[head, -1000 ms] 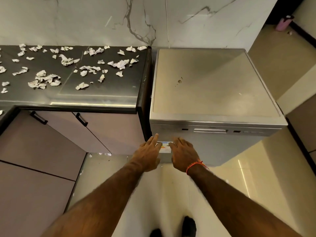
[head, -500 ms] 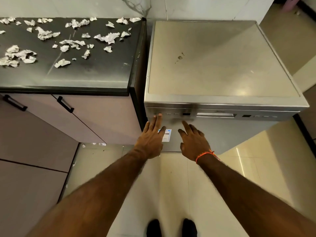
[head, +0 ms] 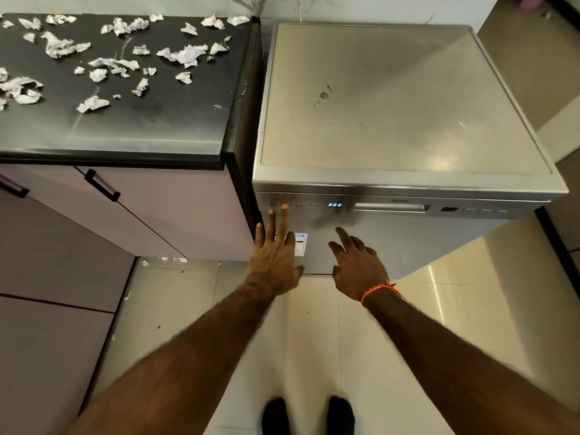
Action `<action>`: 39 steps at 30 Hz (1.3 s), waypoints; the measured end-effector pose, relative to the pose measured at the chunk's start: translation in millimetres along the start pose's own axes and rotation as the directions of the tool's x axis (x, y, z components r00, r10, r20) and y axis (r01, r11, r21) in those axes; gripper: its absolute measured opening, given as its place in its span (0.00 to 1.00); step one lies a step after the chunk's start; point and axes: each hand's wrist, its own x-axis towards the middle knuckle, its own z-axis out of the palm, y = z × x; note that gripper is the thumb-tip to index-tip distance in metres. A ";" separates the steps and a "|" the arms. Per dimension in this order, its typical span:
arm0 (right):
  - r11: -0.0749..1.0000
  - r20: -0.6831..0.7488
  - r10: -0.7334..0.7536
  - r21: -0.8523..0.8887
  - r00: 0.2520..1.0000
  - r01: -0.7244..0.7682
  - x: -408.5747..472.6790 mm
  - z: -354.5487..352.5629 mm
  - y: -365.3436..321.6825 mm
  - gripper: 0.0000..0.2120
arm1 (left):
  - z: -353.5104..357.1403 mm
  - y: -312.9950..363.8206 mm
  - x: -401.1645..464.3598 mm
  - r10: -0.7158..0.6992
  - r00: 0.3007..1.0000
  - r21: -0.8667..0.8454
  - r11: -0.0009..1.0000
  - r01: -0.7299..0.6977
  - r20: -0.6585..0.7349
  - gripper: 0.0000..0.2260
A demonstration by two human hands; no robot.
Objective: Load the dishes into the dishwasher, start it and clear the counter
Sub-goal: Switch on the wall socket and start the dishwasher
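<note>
A silver dishwasher [head: 401, 98] stands to the right of the black counter [head: 163, 120], with its door closed. Its control strip shows a lit blue display [head: 334, 205]. My left hand [head: 274, 255] reaches up with straight fingers, and its fingertips touch the buttons at the left end of the strip. My right hand [head: 356, 265] hovers in front of the door below the display, fingers loosely spread, holding nothing. Several crumpled paper scraps [head: 185, 54] lie scattered over the counter.
Beneath the counter are pale cabinet doors with black handles [head: 102, 185]. The floor [head: 314, 340] is glossy light tile, and my feet [head: 309, 414] stand in front of the dishwasher. A white marble wall runs behind.
My left hand's fingertips rose onto the left buttons, and the blue display has lit up. My right hand stayed low before the door.
</note>
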 end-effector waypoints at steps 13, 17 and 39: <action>0.991 -0.082 -0.121 0.043 0.989 0.125 12.8 -12.8 -24.3 0.31 | 0.4 1.0 -10.8 0.012 0.995 -0.060 0.998 -0.006 0.101 0.43; 0.985 -0.111 -0.165 0.033 0.980 0.170 19.3 -17.4 -34.8 0.34 | -2.2 -12.4 -13.4 -0.002 0.996 -0.046 0.999 0.006 0.086 0.44; 0.988 -0.172 -0.132 0.053 0.976 0.143 24.3 -18.4 -61.0 0.39 | -3.5 -49.3 -16.4 0.011 0.997 -0.039 0.999 -0.008 0.075 0.43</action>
